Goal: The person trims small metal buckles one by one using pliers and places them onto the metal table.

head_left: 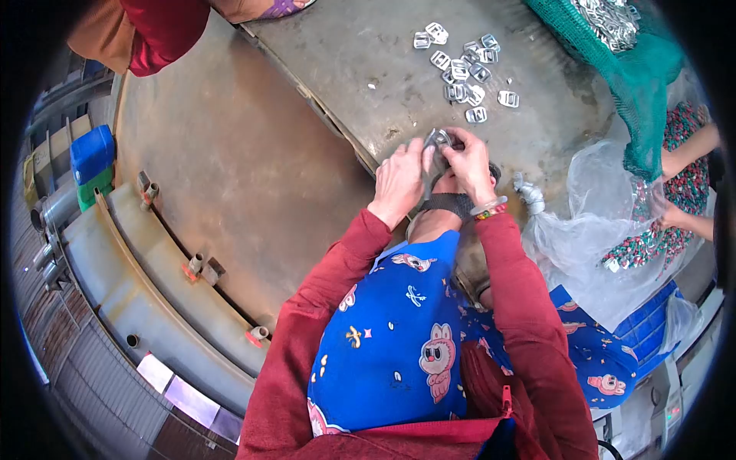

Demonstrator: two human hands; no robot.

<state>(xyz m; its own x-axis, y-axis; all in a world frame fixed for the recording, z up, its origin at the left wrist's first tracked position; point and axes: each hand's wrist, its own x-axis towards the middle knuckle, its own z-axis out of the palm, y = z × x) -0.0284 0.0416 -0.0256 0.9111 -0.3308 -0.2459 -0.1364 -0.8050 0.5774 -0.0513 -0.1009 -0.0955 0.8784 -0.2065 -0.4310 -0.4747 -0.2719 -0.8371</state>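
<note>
Both hands (399, 180) (471, 162) pinch a shiny grey piece (438, 140) near scattered metal buckles (459, 70)

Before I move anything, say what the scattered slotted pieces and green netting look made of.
Scattered slotted pieces: probably metal, smooth and shiny, given their silvery glints. Green netting: likely plastic or another synthetic, fairly matte, judging by its fine mesh and soft folds.

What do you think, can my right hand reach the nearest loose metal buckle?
Probably yes: the buckle lies just beyond your right hand, with only bare surface between. That hand seems to hold a grey piece, though, so it may need to let go first.
</note>
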